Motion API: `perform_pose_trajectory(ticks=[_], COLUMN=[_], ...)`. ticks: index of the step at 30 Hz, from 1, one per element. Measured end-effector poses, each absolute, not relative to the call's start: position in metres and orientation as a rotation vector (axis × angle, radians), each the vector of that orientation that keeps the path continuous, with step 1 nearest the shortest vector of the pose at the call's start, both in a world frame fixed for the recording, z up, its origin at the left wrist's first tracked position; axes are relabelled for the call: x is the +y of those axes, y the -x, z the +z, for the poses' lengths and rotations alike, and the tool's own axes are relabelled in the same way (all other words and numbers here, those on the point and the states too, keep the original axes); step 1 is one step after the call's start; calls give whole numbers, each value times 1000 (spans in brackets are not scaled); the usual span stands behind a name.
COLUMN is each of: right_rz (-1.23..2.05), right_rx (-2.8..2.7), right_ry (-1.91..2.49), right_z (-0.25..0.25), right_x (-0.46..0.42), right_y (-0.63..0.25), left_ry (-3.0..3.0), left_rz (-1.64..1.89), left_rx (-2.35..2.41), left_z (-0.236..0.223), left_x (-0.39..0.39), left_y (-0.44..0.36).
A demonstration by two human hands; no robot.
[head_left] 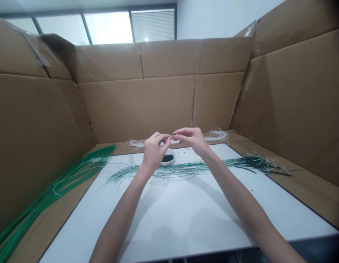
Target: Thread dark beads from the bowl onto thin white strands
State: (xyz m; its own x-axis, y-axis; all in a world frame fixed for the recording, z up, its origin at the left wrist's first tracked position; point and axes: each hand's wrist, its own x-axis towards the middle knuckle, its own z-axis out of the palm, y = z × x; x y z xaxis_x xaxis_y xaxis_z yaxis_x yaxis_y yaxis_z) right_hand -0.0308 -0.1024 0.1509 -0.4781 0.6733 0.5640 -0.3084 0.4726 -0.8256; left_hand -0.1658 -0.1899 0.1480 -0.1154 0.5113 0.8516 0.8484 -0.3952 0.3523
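Observation:
Above the white board, my left hand (155, 148) and my right hand (192, 139) meet fingertip to fingertip, both in a closed pinch. A thin pale piece, seemingly a wire end, shows between the left fingertips. Pinched in the right fingers is a tiny dark bit that looks like a bead; the fingers hide most of it. Just below the hands stands a white bowl (173, 160) holding dark green beads (167, 158). Green wires (183, 168) lie crosswise under my forearms, their right ends covered with dark beads (251, 163).
Long green wires (56, 182) run along the left side. White wires (217, 135) lie behind the board (169, 219). Several loose dark beads (189, 163) are scattered near the bowl. Tall cardboard walls (164, 106) enclose the back and both sides.

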Motion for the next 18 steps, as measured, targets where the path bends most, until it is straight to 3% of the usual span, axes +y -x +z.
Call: perform_pose_trajectory(ticks=[18], right_rz=[1131], right_rx=[-1717], right_ry=[361], right_z=[153], right_x=[-106], right_y=[30], left_ry=[1846], left_rz=[-1474], left_rx=[-1490], left_z=[148], left_x=[-189], left_y=[168])
